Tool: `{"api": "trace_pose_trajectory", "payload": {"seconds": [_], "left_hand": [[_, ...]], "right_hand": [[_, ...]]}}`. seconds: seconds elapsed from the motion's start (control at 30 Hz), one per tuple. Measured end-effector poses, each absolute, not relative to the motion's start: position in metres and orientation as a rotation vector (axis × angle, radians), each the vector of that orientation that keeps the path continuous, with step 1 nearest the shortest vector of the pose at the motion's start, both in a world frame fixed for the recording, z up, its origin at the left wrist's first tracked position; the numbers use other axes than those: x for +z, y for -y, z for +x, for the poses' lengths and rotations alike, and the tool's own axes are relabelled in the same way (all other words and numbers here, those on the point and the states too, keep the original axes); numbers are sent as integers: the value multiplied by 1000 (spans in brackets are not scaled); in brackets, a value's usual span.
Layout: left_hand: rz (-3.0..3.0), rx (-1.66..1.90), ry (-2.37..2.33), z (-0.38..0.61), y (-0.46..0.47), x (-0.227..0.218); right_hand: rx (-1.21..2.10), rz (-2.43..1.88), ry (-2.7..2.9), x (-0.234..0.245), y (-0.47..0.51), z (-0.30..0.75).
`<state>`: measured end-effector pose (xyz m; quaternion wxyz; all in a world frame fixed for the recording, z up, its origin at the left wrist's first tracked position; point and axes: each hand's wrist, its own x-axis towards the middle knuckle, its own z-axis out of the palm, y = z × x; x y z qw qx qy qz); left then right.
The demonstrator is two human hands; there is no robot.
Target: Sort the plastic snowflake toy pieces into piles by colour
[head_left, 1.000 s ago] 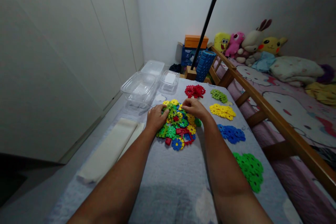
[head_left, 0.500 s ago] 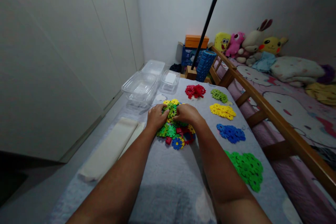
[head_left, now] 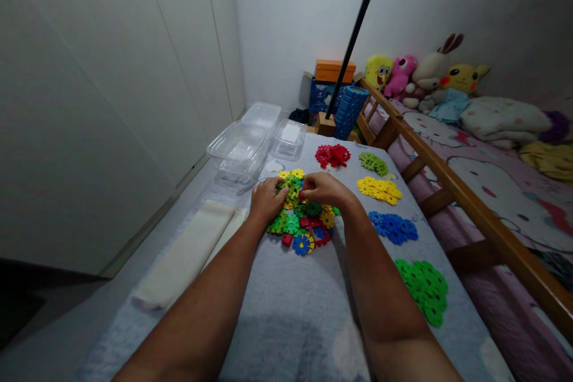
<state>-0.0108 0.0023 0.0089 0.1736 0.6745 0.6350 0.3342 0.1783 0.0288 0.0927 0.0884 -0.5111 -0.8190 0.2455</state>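
A mixed pile of flower-shaped plastic pieces (head_left: pixel 292 224) in green, yellow, blue and red lies in the middle of the cloth-covered table. My left hand (head_left: pixel 267 198) rests against the pile's left side, thumb and fingers apart on the pieces. Over the pile's upper right, my right hand (head_left: pixel 324 188) is closed in a pinch on a small red plastic piece (head_left: pixel 302 194), partly hidden by the fingers. Toward the near edge of the pile are a red cube (head_left: pixel 287 240) and a blue-and-yellow flower piece (head_left: pixel 303 244).
Sorted heaps line the right side: red (head_left: pixel 332 156), light green (head_left: pixel 373 163), yellow (head_left: pixel 379 190), blue (head_left: pixel 394 227) and green (head_left: pixel 423 289). Clear plastic containers (head_left: pixel 237 146) stand at the back left, near a folded cream cloth (head_left: pixel 188 256). A wooden bed rail (head_left: pixel 447 182) borders the right.
My right hand has lifted slightly and shifted right, with a red piece now showing at its fingertips. More of the pile beneath it is uncovered. My left hand has stayed put.
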Motion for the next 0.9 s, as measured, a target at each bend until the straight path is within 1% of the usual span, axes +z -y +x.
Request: {"api": "trace_pose_trajectory", "payload": {"seconds": [0.07, 0.13, 0.4, 0.53, 0.67, 0.8, 0.9], "left_hand": [[1915, 943, -1800, -11, -2, 9], [1916, 936, -1804, -10, -2, 10], [1921, 922, -1815, -10, -2, 9], [1914, 916, -1828, -10, -2, 9], [1916, 918, -1821, -10, -3, 9], [1916, 923, -1811, -10, -2, 8], [1909, 929, -1807, -10, -2, 8]], "right_hand": [[818, -1461, 2298, 88, -34, 188], [810, -1453, 2134, 79, -41, 198], [409, -1801, 1502, 25, -68, 226], [375, -1851, 1384, 10, -75, 231], [420, -1791, 1317, 5, -80, 231], [503, -1676, 1318, 3, -80, 227], [481, -1673, 1371, 3, -78, 225]]}}
